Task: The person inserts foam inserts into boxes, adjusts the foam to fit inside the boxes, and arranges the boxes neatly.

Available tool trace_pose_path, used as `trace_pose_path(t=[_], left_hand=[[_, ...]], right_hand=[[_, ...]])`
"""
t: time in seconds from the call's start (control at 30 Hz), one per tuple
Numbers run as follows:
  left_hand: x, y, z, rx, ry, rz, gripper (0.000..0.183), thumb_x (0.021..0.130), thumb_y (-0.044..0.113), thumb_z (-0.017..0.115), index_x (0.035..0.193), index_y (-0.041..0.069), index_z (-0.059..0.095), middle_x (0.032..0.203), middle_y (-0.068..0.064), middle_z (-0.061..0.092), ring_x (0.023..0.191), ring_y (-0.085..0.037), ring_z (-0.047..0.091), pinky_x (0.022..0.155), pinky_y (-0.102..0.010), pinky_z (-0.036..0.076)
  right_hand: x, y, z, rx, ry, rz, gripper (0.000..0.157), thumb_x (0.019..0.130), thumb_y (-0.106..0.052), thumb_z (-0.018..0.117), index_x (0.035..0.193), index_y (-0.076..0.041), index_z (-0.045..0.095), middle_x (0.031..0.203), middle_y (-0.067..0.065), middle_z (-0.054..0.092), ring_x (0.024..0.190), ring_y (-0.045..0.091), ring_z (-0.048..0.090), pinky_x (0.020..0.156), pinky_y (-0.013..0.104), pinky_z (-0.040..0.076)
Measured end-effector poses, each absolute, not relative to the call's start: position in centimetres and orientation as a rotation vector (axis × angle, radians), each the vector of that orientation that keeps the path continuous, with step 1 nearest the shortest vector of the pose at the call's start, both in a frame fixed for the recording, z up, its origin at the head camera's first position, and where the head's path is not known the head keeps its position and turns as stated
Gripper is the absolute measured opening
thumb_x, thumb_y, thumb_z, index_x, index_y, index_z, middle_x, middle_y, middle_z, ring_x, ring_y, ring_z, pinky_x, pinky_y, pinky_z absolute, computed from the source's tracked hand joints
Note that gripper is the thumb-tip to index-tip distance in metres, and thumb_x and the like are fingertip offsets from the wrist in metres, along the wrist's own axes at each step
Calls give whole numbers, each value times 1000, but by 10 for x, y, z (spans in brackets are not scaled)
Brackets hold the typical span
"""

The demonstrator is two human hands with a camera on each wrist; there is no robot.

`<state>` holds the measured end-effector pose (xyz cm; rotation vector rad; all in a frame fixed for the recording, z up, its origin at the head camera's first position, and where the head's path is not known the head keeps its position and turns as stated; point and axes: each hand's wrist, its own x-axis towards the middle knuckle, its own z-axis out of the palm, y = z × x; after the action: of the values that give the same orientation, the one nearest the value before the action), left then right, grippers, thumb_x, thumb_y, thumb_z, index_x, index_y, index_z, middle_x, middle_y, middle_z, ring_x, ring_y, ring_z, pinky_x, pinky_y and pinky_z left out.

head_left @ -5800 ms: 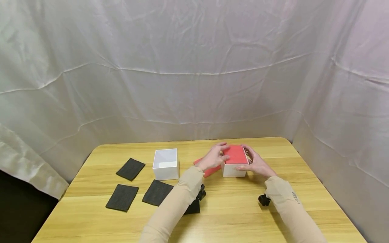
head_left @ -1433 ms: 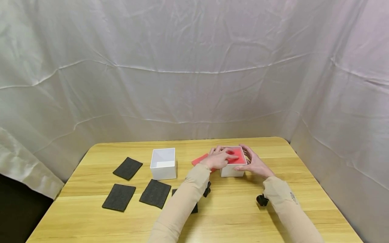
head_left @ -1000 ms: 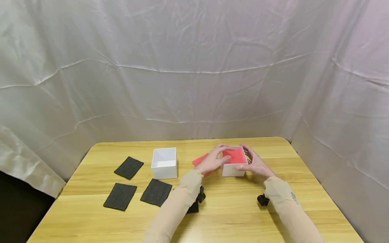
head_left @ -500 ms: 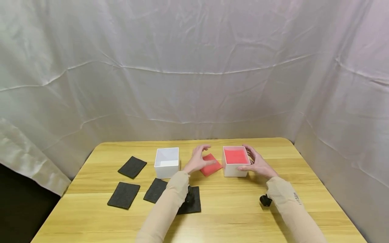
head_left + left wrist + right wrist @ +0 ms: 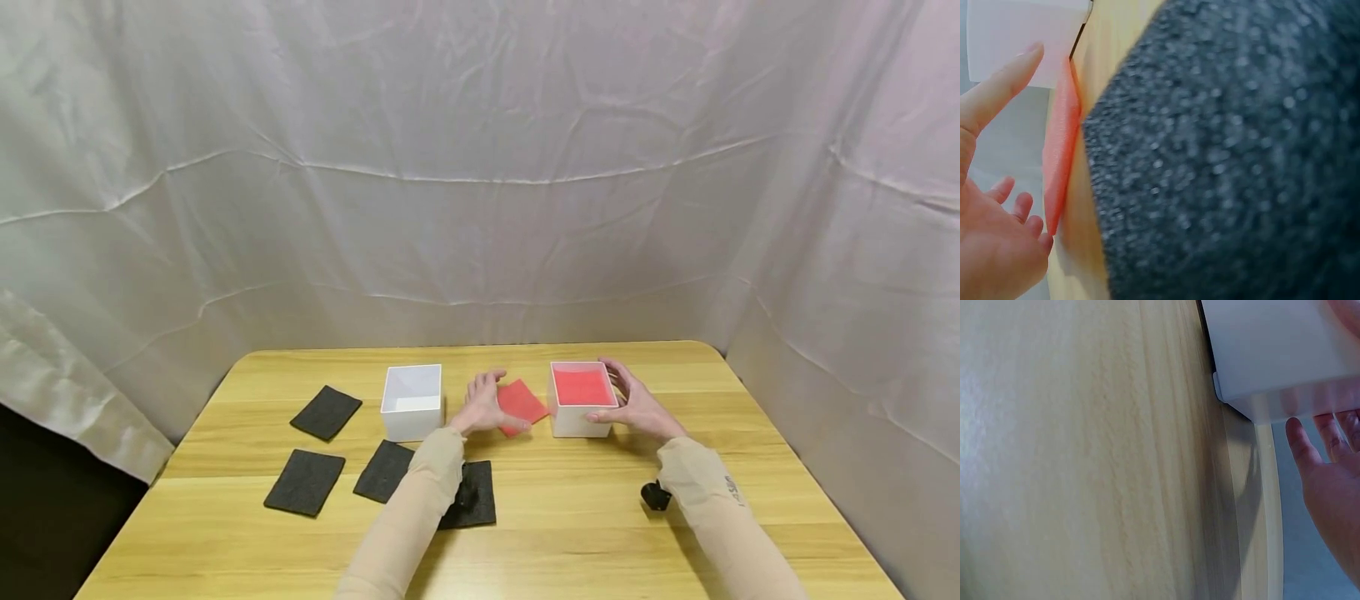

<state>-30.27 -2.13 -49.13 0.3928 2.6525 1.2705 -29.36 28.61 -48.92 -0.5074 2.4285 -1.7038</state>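
My right hand (image 5: 633,408) holds a white box (image 5: 581,422) at its right side, thumb on the front face and fingers along the side. Inside that box a red square sheet (image 5: 583,387) lies a little below the rim. My left hand (image 5: 482,407), thumb and fingers spread apart, hovers at the left edge of a loose red square sheet (image 5: 523,402) on the table. In the left wrist view the loose red sheet (image 5: 1062,150) appears edge-on beside the fingers, and nothing is gripped there. The right wrist view shows fingertips (image 5: 1300,440) against the white box (image 5: 1285,350).
Left of my left hand stands a second white box (image 5: 412,425), its bottom bare. Several black square sheets lie on the wooden table (image 5: 570,533), one (image 5: 480,496) partly under my left wrist. Pale curtains (image 5: 480,208) hang behind and at both sides.
The red sheet in the right box, earlier level with its rim, sits lower. My left hand has left that box and moved left to the loose red sheet. My right hand stays on the box.
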Motion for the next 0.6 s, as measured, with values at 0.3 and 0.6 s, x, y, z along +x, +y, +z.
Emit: trace_pose_path(t=[0.3, 0.6], left_hand=[[-302, -20, -496, 382, 2679, 1199, 111, 62, 26, 97, 152, 6, 34, 151, -20, 37, 133, -37, 35, 112, -54, 36], [-303, -17, -500, 403, 2717, 1135, 111, 63, 24, 97, 151, 5, 33, 146, -21, 41, 127, -37, 36, 109, -52, 35]], right_hand=[[-294, 287, -489, -507, 2424, -1705, 109, 75, -5, 86, 158, 1, 14, 164, 29, 20, 152, 50, 16, 121, 66, 15], [-293, 286, -489, -505, 2423, -1708, 109, 75, -5, 86, 158, 2, 15, 163, 29, 20, 151, 50, 18, 121, 65, 16]])
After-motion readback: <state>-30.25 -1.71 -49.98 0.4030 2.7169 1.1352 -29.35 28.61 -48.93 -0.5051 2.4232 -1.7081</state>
